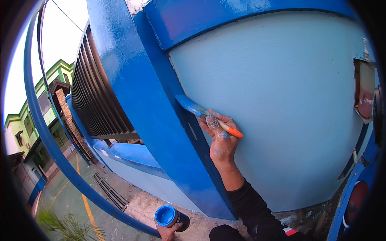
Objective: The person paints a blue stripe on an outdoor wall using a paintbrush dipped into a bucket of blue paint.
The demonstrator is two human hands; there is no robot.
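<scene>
My right hand [221,136] is closed round a paintbrush [233,131] with a pale handle and an orange end. Blue paint covers the brush's bristles, which touch the side face of the blue pillar [140,100] close to where it meets the light blue wall [277,112]. Paint specks dot the fingers and wrist. Low in the view, my left hand [167,231] grips a dark paint can [181,221] with its top off; bright blue paint shows inside its rim.
A dark barred fence [98,88] stands left of the pillar. A curved blue pole [56,148] runs down the left side. A drain grate [110,192] lies in the ground. At the right are a wall recess [364,90] and a blue frame [354,180]. Plant leaves [66,227] show lower left.
</scene>
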